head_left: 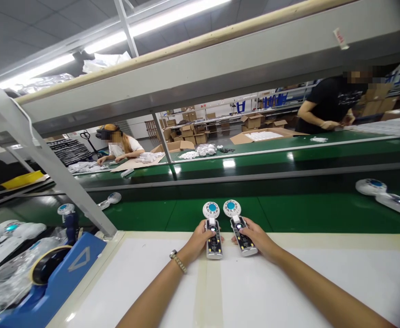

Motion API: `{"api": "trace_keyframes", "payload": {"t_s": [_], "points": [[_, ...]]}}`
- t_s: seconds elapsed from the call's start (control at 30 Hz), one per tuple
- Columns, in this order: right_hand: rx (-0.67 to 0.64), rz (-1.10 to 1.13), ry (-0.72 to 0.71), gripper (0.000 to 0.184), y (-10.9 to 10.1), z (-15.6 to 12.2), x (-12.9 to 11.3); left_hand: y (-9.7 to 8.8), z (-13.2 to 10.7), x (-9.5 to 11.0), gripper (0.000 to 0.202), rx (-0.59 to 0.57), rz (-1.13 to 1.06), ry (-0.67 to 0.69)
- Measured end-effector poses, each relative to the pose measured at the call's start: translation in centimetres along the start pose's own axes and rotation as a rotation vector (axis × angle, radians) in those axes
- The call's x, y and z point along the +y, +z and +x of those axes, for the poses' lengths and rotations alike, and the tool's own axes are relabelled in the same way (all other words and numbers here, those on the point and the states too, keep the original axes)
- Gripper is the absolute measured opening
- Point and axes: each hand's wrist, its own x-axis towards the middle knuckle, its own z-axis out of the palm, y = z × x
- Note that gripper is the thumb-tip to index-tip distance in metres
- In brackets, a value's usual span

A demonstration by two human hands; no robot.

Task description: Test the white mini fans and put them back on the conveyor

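Note:
My left hand (199,240) is closed around a white handheld device (214,249). Its round head has a blue centre ringed by dark slots, and a black circuit board with small yellow parts shows on the handle. A matching device (248,248) sits in the grip of my right hand (260,239), tilted slightly, its head toward the first one. Both thumbs rest on the boards, where a small light glows. The two devices are side by side over the far edge of the white work surface (275,291), heads over the green belt (302,212).
More white devices lie on the belt at the right (396,200) and left (113,198). A blue tape dispenser (63,273) stands left beside bagged parts. A slanted white post (63,173) and an overhead shelf (200,68) frame the bench. Two co-workers sit or stand across the line.

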Motion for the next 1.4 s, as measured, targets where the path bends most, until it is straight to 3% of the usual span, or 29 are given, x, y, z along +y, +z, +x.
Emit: {"api": "trace_keyframes", "payload": {"t_s": [1.4], "points": [[0.034, -0.021, 0.031, 0.048, 0.46, -0.20, -0.74, -0.11, -0.01, -0.05, 0.032, -0.009, -0.012, -0.010]]}}
